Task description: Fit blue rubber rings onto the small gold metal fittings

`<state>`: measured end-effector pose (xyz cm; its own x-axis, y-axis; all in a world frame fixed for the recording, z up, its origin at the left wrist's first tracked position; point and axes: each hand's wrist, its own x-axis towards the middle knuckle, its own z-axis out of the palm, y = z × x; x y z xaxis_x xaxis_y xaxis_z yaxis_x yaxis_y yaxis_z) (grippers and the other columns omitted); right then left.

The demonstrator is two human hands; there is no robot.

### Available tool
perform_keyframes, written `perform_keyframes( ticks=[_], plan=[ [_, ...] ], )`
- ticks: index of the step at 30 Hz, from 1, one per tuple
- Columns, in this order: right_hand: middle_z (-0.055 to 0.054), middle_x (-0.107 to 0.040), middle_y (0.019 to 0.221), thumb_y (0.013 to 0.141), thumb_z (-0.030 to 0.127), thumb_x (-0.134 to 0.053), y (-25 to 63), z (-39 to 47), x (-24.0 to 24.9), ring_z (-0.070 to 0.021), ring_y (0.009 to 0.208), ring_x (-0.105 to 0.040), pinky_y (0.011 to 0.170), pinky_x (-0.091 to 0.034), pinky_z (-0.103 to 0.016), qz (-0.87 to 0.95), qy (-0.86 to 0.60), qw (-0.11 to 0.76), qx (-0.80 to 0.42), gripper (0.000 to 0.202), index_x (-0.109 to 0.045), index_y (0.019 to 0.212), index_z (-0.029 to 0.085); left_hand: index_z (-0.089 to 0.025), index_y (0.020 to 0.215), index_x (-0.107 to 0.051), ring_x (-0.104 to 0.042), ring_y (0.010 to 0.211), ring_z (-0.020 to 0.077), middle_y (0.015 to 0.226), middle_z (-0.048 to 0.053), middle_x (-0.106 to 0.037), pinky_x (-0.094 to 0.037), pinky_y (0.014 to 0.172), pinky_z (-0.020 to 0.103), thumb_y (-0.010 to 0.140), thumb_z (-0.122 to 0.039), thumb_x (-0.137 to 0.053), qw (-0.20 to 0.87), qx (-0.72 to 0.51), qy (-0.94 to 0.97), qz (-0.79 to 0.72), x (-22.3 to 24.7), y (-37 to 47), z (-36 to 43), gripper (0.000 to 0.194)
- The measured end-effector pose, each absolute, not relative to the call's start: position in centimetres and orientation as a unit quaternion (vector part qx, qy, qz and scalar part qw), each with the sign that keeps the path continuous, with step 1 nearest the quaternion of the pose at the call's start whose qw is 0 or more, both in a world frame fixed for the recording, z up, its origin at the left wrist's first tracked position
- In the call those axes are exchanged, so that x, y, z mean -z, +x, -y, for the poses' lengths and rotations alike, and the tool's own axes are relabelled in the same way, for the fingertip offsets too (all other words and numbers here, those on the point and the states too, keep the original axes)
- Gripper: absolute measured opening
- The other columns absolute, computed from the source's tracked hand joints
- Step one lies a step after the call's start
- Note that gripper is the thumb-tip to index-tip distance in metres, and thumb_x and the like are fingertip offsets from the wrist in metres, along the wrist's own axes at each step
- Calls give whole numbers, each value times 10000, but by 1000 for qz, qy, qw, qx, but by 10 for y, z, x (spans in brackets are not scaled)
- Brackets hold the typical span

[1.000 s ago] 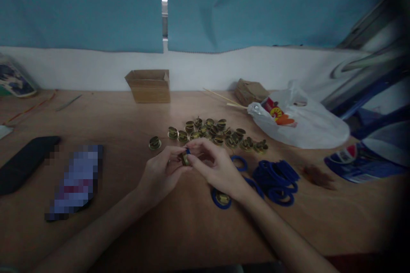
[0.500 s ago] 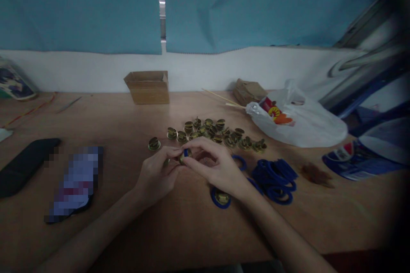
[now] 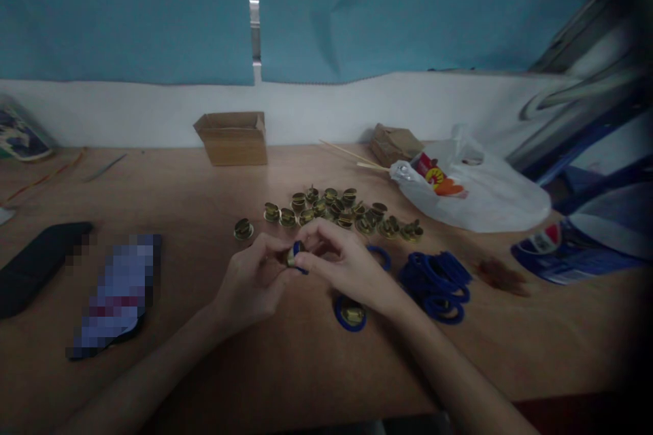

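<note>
Just above the table, my left hand (image 3: 249,285) is closed on a small brass-coloured fitting (image 3: 291,257). My right hand (image 3: 352,265) pinches a blue ring (image 3: 298,247) that sits against the fitting; fingers partly hide both pieces, so how far the ring is seated cannot be made out. Behind my hands stand several similar brass fittings (image 3: 334,206), with one fitting (image 3: 243,228) apart at the left. Close below my right wrist lies a brass fitting inside a blue ring (image 3: 351,314). Loose blue rings (image 3: 436,279) are heaped right of that wrist.
An open cardboard box (image 3: 235,146) stands near the wall. On the right are a white plastic bag (image 3: 490,197), a blue Pepsi container (image 3: 556,255) and a reddish-brown pile (image 3: 503,276). Two phone-like objects, one dark (image 3: 38,265) and one pixelated (image 3: 117,299), lie at the left.
The blue ring between my fingers shows more now, tilted along the fitting's side. Both hands stay nearly in place, and the whole view has shifted slightly.
</note>
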<state>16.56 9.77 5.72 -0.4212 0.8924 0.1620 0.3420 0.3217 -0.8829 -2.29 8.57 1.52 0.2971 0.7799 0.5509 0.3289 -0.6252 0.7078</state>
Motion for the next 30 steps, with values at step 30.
perform_keyframes(
  ticks=[30],
  plan=[
    [-25,-672,714,815,186,-562,193,-117,-47,-148,630,-577,576,-375,-252,766,-582,172,-211,87,-646,796,182,-196,993,-532,-646,887,172,977,54,-640,-548,783,334,746,-173,-685,468,-473,637,-388,-18,-15,-92,291]
  ],
)
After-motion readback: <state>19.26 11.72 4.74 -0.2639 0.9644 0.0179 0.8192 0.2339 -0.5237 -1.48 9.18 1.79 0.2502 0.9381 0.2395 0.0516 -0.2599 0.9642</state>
